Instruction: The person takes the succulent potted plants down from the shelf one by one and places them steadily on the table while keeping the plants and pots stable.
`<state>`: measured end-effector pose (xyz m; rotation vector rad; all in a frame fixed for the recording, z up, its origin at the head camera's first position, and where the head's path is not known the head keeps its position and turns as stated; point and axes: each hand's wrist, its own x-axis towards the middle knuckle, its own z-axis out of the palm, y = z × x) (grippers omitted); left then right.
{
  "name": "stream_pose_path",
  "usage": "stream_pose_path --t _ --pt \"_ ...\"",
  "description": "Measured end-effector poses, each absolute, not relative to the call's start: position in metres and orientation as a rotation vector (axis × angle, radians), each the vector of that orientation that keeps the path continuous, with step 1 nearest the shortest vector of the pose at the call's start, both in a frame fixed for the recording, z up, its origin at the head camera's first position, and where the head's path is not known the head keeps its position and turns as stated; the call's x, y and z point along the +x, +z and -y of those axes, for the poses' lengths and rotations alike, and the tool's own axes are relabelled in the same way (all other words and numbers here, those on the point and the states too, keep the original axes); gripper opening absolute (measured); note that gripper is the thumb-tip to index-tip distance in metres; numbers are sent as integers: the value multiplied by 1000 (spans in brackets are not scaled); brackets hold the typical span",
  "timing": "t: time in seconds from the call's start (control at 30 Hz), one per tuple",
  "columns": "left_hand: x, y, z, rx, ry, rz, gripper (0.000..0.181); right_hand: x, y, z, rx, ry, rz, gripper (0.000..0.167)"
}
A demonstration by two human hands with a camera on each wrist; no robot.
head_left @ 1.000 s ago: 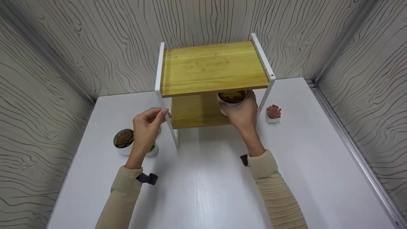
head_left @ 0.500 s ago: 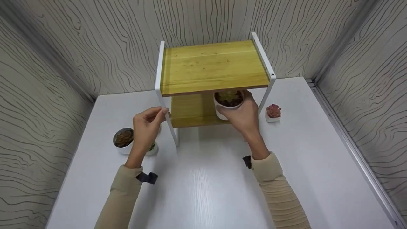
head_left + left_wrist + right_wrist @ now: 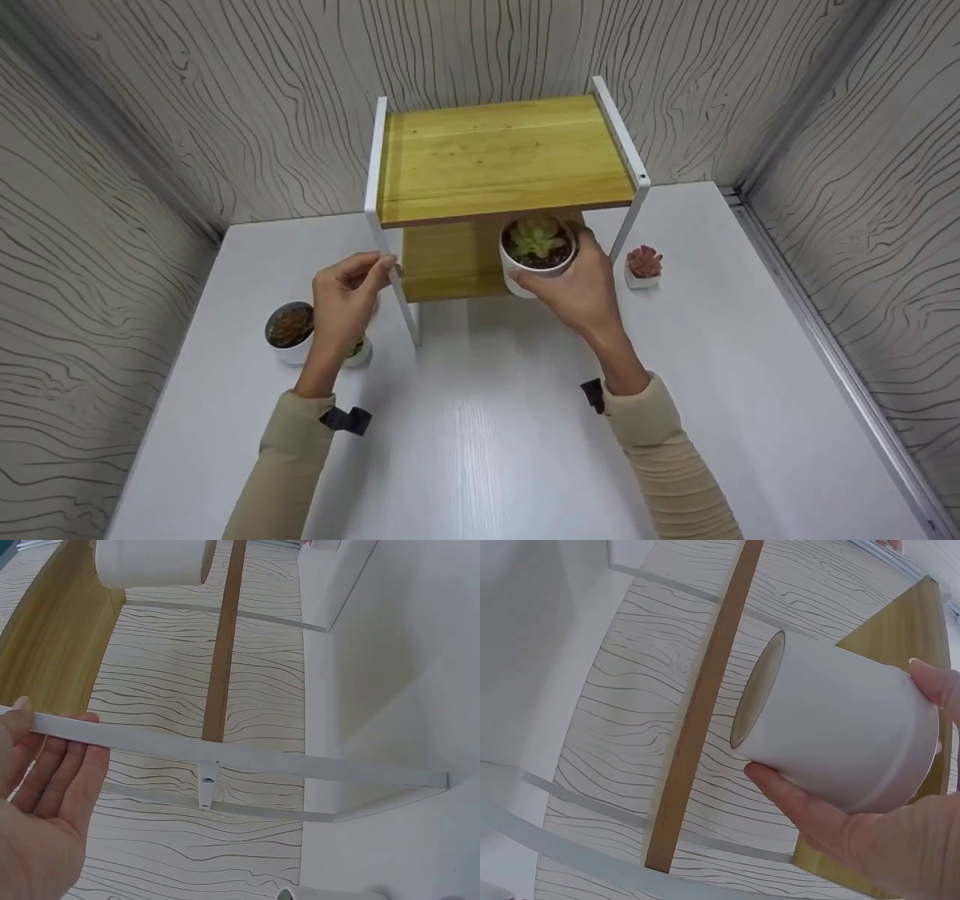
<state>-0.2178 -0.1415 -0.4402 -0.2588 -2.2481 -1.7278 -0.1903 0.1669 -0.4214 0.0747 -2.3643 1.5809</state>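
My right hand (image 3: 581,289) grips a white pot (image 3: 512,268) with a green succulent (image 3: 536,237) in dark soil. It holds the pot in front of the gap between the two boards of a small shelf rack. In the right wrist view the base of the white pot (image 3: 840,720) shows, raised off the lower board (image 3: 697,720). With thumb and fingers my left hand (image 3: 343,304) holds the rack's left front white post (image 3: 397,281); the left wrist view has the post (image 3: 150,736) between thumb and fingertips of that hand (image 3: 45,817).
The rack's wooden top board (image 3: 502,157) overhangs the lower board (image 3: 450,262). Left of the rack stand a potted brown succulent (image 3: 291,330) and a small green plant (image 3: 358,350), partly behind the left forearm. A red succulent (image 3: 643,266) in a white pot stands to the right.
My right hand has drawn the potted succulent out from under the top board, toward me and slightly left, so more of the plant shows. My left hand stays on the post.
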Motion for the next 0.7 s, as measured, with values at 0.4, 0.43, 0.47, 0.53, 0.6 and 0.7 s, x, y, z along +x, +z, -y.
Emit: stream_pose_path --t 0.4,0.43,0.47,0.53,0.6,0.7 --pt "-217 -441 142 -249 -1717 2257 17 -168 -419 -171 75 1584 2393 98" --pt "-217 -441 142 -246 -1719 2257 17 -167 -419 -172 75 1586 2395 97" --pt "-217 -441 143 -245 -1721 2257 17 -165 -419 -172 70 1588 2395 97" --pt "-217 -441 143 -238 -1724 2260 17 -162 -420 -174 71 1596 2392 95" --pt "-217 -441 143 -230 -1729 2263 17 -158 -420 -175 76 1602 2394 95" --pt "-218 -441 143 -226 -1729 2266 18 -154 -420 -177 82 1602 2411 95"
